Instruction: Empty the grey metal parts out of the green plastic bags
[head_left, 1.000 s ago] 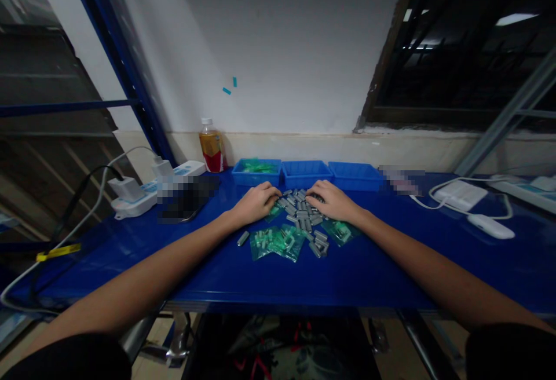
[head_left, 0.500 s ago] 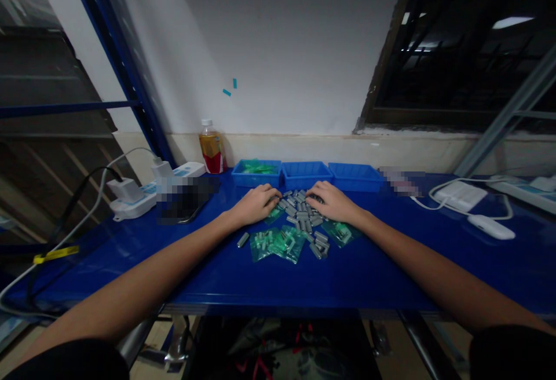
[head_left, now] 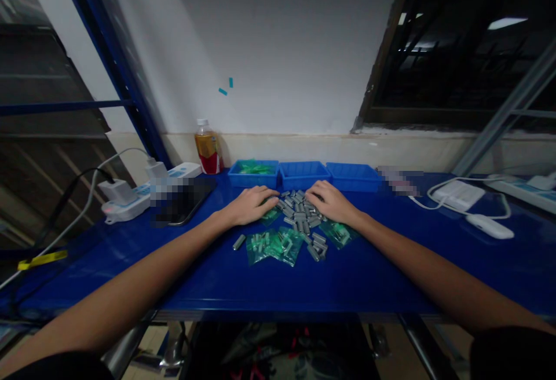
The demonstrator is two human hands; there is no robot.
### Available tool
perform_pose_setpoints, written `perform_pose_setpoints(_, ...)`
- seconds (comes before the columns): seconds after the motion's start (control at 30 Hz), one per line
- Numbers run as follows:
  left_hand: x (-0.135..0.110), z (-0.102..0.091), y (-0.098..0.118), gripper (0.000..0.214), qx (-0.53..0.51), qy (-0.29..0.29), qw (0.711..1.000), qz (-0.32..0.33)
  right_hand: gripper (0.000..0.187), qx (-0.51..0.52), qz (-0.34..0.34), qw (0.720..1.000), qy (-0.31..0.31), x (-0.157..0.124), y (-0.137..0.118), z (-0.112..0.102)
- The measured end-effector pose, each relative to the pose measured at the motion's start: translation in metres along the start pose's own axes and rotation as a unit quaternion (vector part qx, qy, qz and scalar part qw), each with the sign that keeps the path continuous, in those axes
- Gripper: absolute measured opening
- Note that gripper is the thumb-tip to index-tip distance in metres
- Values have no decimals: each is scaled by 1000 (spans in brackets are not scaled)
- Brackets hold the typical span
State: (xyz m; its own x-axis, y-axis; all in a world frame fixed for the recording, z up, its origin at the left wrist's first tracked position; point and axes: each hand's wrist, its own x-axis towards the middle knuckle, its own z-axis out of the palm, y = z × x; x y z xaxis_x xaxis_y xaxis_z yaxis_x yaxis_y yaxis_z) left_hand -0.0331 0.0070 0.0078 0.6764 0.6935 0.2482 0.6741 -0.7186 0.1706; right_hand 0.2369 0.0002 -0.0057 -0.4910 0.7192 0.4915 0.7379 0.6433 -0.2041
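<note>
Between my left hand (head_left: pixel 254 203) and my right hand (head_left: pixel 329 199) I have a loose heap of small, shiny grey pieces (head_left: pixel 299 216), short and stubby, lying on their sides and pointing every way. One stray piece (head_left: pixel 238 242) lies apart, slanted, left of the front bags (head_left: pixel 274 245). Those are clear green, flat, overlapping, with small pale bits inside. Another green bag (head_left: pixel 341 234) lies by my right wrist; a fourth (head_left: pixel 270 216), partly hidden, sits beside my left fingers.
</note>
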Motion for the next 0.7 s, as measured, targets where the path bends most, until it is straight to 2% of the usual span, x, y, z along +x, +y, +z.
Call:
perform_pose_setpoints(0.1, -4, -3, 0, 51, 9, -19, 1000, 9, 38, 20, 19, 1000, 14, -4, 2, -2)
perform_pose_setpoints(0.3, -9, 4, 2, 46, -5, -7, 1000, 6, 40, 62, 100, 991, 57, -11, 8, -2)
perform_pose_setpoints(0.47, -9, 5, 1, 43, -25, -4, 1000, -2, 33, 79, 118, 989, 32, -13, 11, 4)
perform_pose_setpoints(0.7, -11, -1, 6, 44, -33, -15, 999, -17, 33, 88, 169, 981, 40, -17, 10, 4)
